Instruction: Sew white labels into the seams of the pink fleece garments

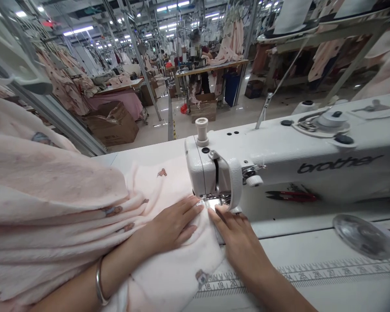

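Soft pale pink fabric (169,186) with small printed figures runs under the needle area of a white sewing machine (211,173). My left hand (173,223) lies flat on it, fingers stretched toward the presser foot. On the other side of the lit needle area, my right hand (235,236) rests at the fabric's right edge. Its fingers reach forward beside the foot, and some tips are partly hidden by the machine's head. A metal bangle (100,281) circles my left wrist.
Bunched pink fabric (52,195) is heaped at the left. Red-handled thread snips (290,196) lie under the machine arm. A ruler strip (299,275) crosses the table front, and a clear round dish (364,236) sits at the right. Beyond are a cardboard box (112,123) and other workstations.
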Demonstrator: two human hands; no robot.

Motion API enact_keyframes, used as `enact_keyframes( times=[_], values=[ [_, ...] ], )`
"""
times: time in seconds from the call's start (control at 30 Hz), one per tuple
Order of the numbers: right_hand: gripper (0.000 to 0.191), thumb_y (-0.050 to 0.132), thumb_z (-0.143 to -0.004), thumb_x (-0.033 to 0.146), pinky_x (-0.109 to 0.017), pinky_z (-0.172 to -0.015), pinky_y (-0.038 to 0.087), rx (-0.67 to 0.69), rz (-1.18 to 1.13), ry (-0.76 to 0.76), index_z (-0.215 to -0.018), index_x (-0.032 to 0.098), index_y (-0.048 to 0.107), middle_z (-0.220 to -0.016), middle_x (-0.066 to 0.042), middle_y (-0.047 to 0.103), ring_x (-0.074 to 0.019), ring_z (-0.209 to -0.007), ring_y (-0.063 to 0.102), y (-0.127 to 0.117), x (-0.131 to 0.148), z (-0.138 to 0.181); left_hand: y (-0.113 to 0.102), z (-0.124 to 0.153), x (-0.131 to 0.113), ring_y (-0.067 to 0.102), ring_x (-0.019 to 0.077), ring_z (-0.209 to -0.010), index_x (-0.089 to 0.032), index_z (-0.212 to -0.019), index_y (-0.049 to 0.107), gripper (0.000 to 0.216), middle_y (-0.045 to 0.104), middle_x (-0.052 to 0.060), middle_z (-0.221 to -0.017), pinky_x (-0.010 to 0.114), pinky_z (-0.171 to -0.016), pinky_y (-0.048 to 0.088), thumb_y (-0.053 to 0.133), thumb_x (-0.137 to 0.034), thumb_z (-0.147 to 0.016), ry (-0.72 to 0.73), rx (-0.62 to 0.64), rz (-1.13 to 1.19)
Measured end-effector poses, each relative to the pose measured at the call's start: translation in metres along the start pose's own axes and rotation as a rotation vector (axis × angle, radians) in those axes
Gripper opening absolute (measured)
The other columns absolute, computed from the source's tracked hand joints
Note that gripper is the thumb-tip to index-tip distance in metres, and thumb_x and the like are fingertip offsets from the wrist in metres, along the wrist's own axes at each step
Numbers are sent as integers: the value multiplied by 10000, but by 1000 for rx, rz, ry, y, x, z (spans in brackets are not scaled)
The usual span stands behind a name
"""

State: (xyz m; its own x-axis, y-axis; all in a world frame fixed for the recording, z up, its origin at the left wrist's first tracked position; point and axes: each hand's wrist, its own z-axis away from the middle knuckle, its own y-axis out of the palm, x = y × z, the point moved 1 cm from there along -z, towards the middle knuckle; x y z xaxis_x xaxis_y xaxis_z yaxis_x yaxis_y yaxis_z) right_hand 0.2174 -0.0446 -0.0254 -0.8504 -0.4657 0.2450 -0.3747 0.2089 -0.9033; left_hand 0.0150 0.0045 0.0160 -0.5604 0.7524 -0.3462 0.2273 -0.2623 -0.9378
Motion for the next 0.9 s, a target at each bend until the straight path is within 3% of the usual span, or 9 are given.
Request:
enact_keyframes(
  times=[0.37,0.53,0.7,0.8,0.9],
  values=[
    [561,284,-817,-87,-473,-999,410,8,-57,-47,-1312,121,445,-1272,-139,463,-264,-1211,391,3,-1,8,5,-1,-1,382,271,-1319,-140,-1362,361,453,441,161,-1373,461,-1089,393,409,-255,-926,-38,-61,-21],
    [487,298,-841,-59,-463,-975,446,-93,-56,-116,-1274,77,477,-1259,-171,473,-270,-1213,407,-3,-3,11,6,0,-4,365,255,-1325,-121,-1351,368,442,446,157,-1361,433,-1118,356,401,-251,-929,-25,-76,-38],
    [389,333,-913,67,-475,-939,467,-131,20,-169,-1258,25,507,-1246,-204,540,-307,-1196,463,5,23,2,11,-1,1,387,237,-1313,-155,-1372,341,510,409,155,-1387,403,-1089,398,476,-253,-890,-95,-175,28],
    [367,386,-950,217,-501,-930,469,-120,30,-159,-1206,14,553,-1216,-213,579,-331,-1154,511,4,44,3,3,20,1,433,273,-1275,-135,-1364,368,575,433,179,-1367,433,-1057,429,562,-281,-843,-238,-232,-18],
    [350,392,-964,313,-393,-924,499,-31,-32,-173,-1257,187,537,-1232,-77,603,-237,-1125,555,-20,17,26,-20,68,-18,521,268,-1202,-216,-1310,475,456,507,127,-1335,425,-980,499,542,-266,-862,-317,-192,-72]
  ],
)
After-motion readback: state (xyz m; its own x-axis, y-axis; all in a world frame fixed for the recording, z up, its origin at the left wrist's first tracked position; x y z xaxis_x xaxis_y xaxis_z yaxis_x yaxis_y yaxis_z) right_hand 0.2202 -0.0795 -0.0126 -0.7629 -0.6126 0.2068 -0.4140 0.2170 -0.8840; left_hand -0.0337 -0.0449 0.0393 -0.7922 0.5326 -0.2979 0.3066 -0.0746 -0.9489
